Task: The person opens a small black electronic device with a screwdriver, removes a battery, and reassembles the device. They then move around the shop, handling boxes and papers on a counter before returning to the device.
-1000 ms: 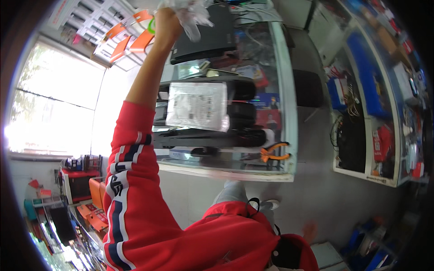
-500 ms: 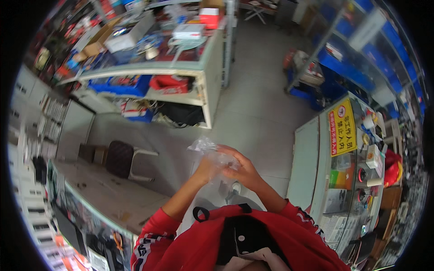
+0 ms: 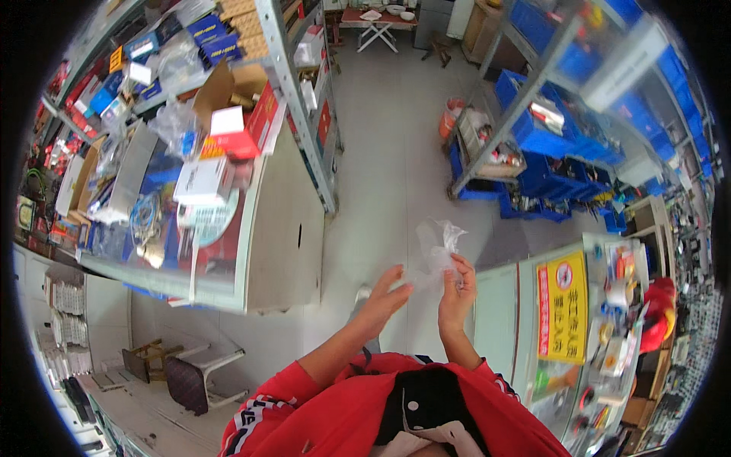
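Note:
A crumpled clear plastic bag (image 3: pixel 439 242) sticks up from my right hand (image 3: pixel 457 293), pinched between thumb and fingers. To its left, my left hand (image 3: pixel 386 301) is apart from the bag's bunched part, its thumb and fingers spread with nothing seen in them. A thin, see-through part of the bag trails toward the left fingertips; I cannot tell whether it touches them. Both hands are in front of me over the grey floor (image 3: pixel 365 190).
A cluttered counter (image 3: pixel 283 251) with boxes stands at the left, beside a metal rack post (image 3: pixel 293 99). Blue bins (image 3: pixel 548 133) fill shelving at the right. A glass case with a yellow sign (image 3: pixel 565 305) is near my right. A chair (image 3: pixel 188 383) is at lower left.
My hands have come apart; the right keeps the plastic bag and has moved right, the left has let go. The view has moved forward, with the counter now nearer.

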`<control>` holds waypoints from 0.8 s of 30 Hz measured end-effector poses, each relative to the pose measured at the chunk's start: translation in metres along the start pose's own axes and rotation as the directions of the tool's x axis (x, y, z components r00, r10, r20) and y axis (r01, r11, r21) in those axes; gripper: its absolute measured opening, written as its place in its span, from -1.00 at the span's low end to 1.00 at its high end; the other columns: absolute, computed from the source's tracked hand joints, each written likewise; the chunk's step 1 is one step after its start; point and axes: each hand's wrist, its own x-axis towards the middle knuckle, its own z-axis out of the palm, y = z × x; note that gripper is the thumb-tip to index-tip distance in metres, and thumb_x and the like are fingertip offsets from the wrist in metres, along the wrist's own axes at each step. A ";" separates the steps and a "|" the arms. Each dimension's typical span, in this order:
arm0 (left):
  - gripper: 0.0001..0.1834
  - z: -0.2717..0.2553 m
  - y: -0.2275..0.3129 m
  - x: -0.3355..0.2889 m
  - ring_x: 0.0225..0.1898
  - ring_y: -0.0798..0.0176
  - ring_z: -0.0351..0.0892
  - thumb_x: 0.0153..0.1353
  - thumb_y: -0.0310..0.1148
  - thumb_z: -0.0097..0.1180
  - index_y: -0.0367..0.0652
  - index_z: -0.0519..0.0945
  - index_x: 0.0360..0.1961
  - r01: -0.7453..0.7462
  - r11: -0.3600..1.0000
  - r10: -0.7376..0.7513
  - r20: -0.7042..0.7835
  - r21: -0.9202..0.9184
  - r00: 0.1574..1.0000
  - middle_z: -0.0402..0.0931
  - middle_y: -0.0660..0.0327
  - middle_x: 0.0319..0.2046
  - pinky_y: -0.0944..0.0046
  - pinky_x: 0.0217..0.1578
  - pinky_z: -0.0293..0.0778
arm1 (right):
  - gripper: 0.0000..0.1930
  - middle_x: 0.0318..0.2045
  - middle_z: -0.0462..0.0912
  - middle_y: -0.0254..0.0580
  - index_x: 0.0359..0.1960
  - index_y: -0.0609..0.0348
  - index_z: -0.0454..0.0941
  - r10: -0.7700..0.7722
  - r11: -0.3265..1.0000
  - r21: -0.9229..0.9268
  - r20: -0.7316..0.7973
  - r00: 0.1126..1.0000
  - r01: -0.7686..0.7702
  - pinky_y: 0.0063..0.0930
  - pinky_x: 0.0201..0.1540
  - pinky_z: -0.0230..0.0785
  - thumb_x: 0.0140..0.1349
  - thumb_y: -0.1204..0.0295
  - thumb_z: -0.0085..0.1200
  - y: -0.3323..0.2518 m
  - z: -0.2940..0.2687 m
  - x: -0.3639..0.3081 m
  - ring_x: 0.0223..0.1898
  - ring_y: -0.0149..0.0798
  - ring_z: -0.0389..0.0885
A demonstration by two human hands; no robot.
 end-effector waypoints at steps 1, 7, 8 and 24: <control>-0.35 0.009 0.025 0.032 0.07 0.22 0.32 0.12 -0.39 0.09 -0.12 0.13 0.22 0.074 0.991 -0.071 0.029 -0.107 0.997 0.09 0.19 0.19 0.25 -0.06 0.35 | -0.84 -0.25 0.57 -0.21 -0.21 0.25 0.47 -0.261 0.941 -0.225 -0.009 0.965 0.253 -0.48 -0.17 0.38 0.15 0.57 0.00 -0.004 0.011 0.036 -0.22 -0.38 0.50; -0.65 0.071 0.140 0.211 -0.05 0.31 0.41 0.21 -0.29 0.00 -0.19 0.45 0.00 0.019 0.996 -0.038 0.235 0.082 0.971 0.45 0.23 -0.11 0.30 -0.01 0.31 | -0.83 -0.31 0.53 -0.32 -0.19 0.20 0.44 0.418 0.652 0.601 0.224 0.880 -0.462 -0.55 -0.23 0.39 0.16 0.56 -0.03 0.005 0.078 0.185 -0.30 -0.39 0.49; -0.69 0.081 0.148 0.241 -0.07 0.31 0.42 0.21 -0.30 0.00 -0.20 0.50 -0.06 -0.126 0.973 0.072 0.263 0.194 0.962 0.50 0.25 -0.16 0.30 -0.01 0.30 | -0.82 -0.31 0.53 -0.32 -0.18 0.19 0.44 0.495 0.474 0.726 0.248 0.832 -0.499 -0.55 -0.23 0.39 0.16 0.57 -0.03 0.022 0.083 0.218 -0.30 -0.38 0.49; -0.67 0.069 0.449 0.707 0.03 0.03 0.36 -0.05 -0.39 0.03 -0.11 0.55 -0.18 -0.533 0.097 0.737 0.299 0.840 0.606 0.42 0.12 -0.06 -0.01 0.14 0.08 | -0.55 0.02 0.36 -0.18 0.15 0.16 0.13 0.114 0.198 0.436 0.879 0.463 -0.878 -0.32 0.13 0.19 0.24 0.32 -0.21 0.124 0.379 0.766 0.05 -0.17 0.34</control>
